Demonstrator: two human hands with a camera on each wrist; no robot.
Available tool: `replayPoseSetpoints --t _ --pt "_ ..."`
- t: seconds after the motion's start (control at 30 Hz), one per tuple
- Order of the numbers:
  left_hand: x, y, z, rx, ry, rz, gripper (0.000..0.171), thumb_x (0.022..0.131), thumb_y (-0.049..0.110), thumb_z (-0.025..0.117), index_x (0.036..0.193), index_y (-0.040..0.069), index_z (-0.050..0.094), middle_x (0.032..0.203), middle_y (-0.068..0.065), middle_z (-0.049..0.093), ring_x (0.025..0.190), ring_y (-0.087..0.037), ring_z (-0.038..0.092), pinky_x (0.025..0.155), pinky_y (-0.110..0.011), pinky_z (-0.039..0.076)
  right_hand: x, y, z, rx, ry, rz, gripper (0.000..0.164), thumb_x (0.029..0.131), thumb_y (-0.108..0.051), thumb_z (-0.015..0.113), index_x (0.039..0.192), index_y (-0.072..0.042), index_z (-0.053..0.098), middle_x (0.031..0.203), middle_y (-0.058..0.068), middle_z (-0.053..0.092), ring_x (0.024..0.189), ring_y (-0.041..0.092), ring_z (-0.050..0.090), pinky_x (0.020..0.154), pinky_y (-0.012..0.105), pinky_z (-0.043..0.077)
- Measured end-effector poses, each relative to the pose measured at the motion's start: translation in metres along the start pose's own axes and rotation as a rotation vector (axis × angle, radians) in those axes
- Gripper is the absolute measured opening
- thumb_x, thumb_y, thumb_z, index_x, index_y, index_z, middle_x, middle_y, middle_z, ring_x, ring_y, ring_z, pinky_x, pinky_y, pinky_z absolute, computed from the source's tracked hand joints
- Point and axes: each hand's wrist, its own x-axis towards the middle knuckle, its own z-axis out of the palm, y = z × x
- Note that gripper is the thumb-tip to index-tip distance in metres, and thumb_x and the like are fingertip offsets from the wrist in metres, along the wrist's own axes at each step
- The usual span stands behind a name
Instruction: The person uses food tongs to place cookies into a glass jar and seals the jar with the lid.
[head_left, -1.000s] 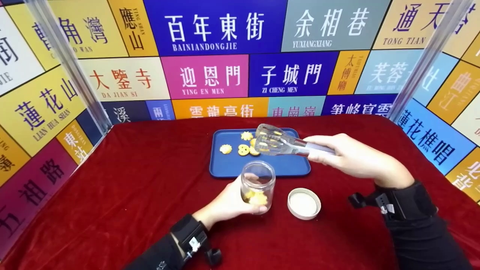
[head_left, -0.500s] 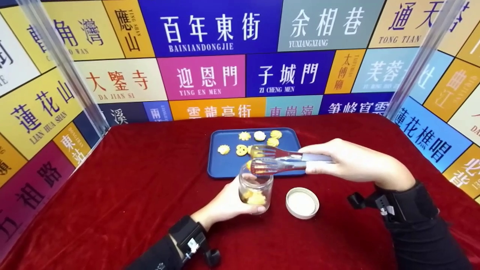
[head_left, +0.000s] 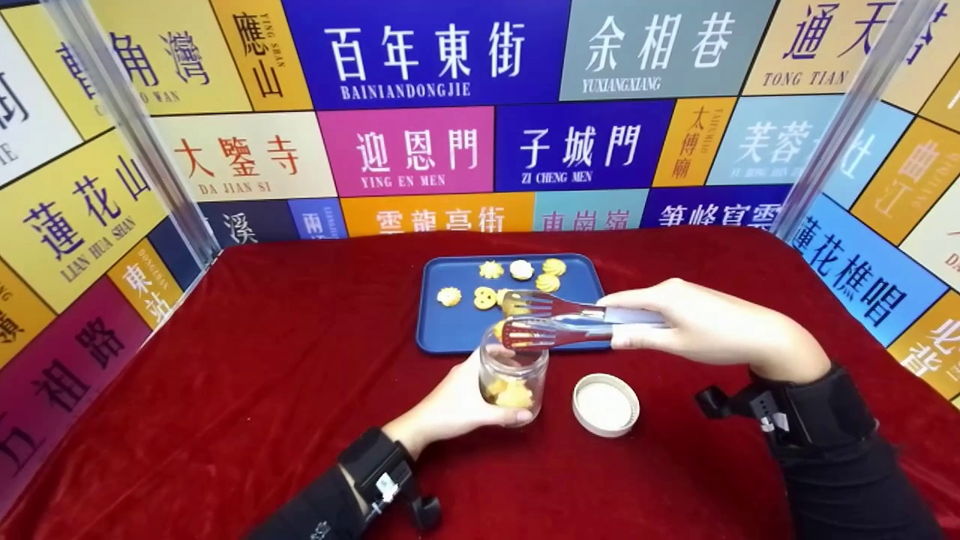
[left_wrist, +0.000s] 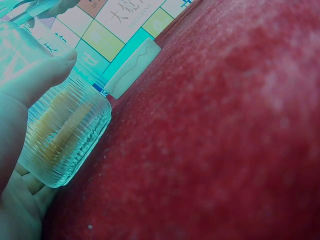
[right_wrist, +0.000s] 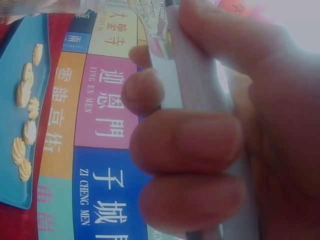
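Note:
My left hand [head_left: 457,403] grips a clear jar [head_left: 491,361] round its side; in the left wrist view the thumb [left_wrist: 47,75] presses its ribbed wall. Yellow cookies [head_left: 508,392] lie at the bottom of the jar. My right hand [head_left: 690,322] holds metal tongs [head_left: 574,330] by the handles, with the fingers curled round them in the right wrist view. The slotted heads of the tongs stand apart at the jar's mouth, the nearer one over the opening. A bit of yellow shows by that tip; whether the tongs hold it I cannot tell.
Behind the jar lies a blue tray [head_left: 450,334] bearing several cookies [head_left: 548,282], some partly hidden by the tongs. A round pale lid [head_left: 605,405] rests right of the jar on the red cloth [head_left: 262,390]. Panels with lettering [head_left: 420,150] stand at the back.
From over the tray, the tongs have come down and nearer to the jar's mouth, and their heads have spread apart. The left hand and jar have stayed nearly in place.

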Motion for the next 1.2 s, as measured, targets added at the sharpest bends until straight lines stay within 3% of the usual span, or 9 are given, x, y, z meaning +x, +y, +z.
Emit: replayPoseSetpoints --t 0.57,0.77,1.03,1.2 --pt "-0.001 0.0005 -0.0009 0.007 -0.003 -0.004 0.083 0.079 0.028 0.096 0.147 0.019 0.05 0.128 0.009 0.071 0.116 -0.011 0.068 0.106 -0.033 0.052 0.0027 -0.0003 0.0022 0.015 -0.022 0.036 0.037 0.102 -0.053 0.068 0.133 -0.032 0.069 0.106 -0.014 0.073 0.089 0.01 0.068 0.078 0.028 0.054" --pt "-0.0004 0.0 -0.0006 0.026 0.01 -0.021 0.08 0.078 0.029 0.096 0.143 0.016 0.052 0.126 0.007 0.071 0.113 -0.011 0.068 0.102 -0.032 0.053 0.0021 -0.0005 0.0017 0.031 -0.019 0.053 0.039 0.103 -0.048 0.069 0.137 -0.03 0.067 0.108 -0.012 0.074 0.092 0.012 0.068 0.08 0.029 0.055" --pt "-0.0003 -0.0004 -0.0004 0.042 0.009 0.009 0.079 0.077 0.028 0.097 0.142 0.016 0.053 0.127 0.008 0.07 0.113 -0.01 0.067 0.102 -0.032 0.052 0.0028 -0.0012 0.0015 -0.019 0.003 0.042 0.038 0.102 -0.053 0.068 0.134 -0.034 0.068 0.107 -0.016 0.072 0.09 0.01 0.066 0.08 0.029 0.052" --pt "0.0 -0.0004 -0.0002 0.046 0.009 0.007 0.082 0.077 0.03 0.096 0.143 0.01 0.053 0.126 0.006 0.07 0.113 -0.01 0.067 0.102 -0.032 0.053 0.0029 -0.0002 0.0013 -0.006 0.015 0.033 0.036 0.103 -0.052 0.067 0.134 -0.034 0.068 0.106 -0.016 0.072 0.09 0.01 0.066 0.08 0.028 0.052"
